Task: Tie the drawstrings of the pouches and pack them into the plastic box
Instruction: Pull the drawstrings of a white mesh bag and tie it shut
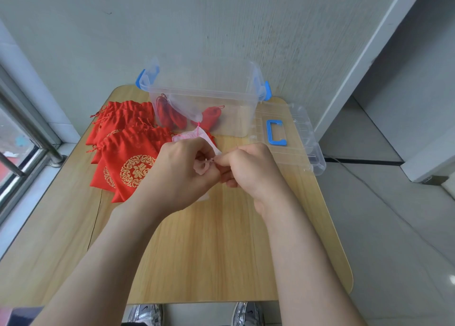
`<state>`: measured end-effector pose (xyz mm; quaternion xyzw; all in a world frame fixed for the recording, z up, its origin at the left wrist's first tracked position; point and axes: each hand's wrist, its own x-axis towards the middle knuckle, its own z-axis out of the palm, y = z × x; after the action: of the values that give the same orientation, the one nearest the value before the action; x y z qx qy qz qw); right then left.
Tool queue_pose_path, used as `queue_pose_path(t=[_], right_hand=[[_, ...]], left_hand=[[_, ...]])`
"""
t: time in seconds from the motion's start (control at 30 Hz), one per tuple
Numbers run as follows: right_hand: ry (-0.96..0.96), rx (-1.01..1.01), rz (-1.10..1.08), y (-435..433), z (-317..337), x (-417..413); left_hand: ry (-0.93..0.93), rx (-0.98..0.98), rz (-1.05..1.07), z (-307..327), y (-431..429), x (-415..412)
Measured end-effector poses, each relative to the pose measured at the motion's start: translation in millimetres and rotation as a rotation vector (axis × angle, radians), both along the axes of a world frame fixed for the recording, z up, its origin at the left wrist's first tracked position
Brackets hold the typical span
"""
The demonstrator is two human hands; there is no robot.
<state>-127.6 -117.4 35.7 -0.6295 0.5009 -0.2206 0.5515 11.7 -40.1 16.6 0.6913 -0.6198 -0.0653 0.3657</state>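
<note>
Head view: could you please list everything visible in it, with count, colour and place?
table: one, light wood, centre.
plastic box: one, clear with blue latches, table's far edge.
lid: one, clear with blue handle, right of the box.
boxed pouches: at least two, red, inside the box.
stacked pouches: several, red with gold emblems, table's left.
pink pouch: one, sheer pink, between the hands.
window rail: grey, far left.
shoes: two, silvery, bottom edge.
left hand: gripping the pink pouch.
right hand: pinching it too.
</note>
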Motion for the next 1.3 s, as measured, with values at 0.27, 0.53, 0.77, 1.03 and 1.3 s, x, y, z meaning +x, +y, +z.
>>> queue_pose_path(t=[0.27,0.53,0.77,1.03,1.3], right_hand=[[-0.018,-0.058,-0.081,3.9,1.8,0.7],[-0.040,-0.236,-0.166,1.8,-2.1,6.6],[-0.143,-0.257,-0.214,0.8,-2.4,10.7],[-0.333,-0.042,-0.284,-6.6,-1.1,7.3],[-0.483,-0.049,-0.244,-4.4,-1.2,8.8]], left_hand=[[0.005,0.000,-0.081,-3.2,1.5,2.1],[0.185,0.093,-0.023,-4.3,1.8,5.7],[0.310,0.063,-0.069,1.4,3.0,3.8],[0.215,-0.008,-0.009,0.1,0.2,3.8],[0.314,-0.007,0.063,-0.7,-1.4,7.0]])
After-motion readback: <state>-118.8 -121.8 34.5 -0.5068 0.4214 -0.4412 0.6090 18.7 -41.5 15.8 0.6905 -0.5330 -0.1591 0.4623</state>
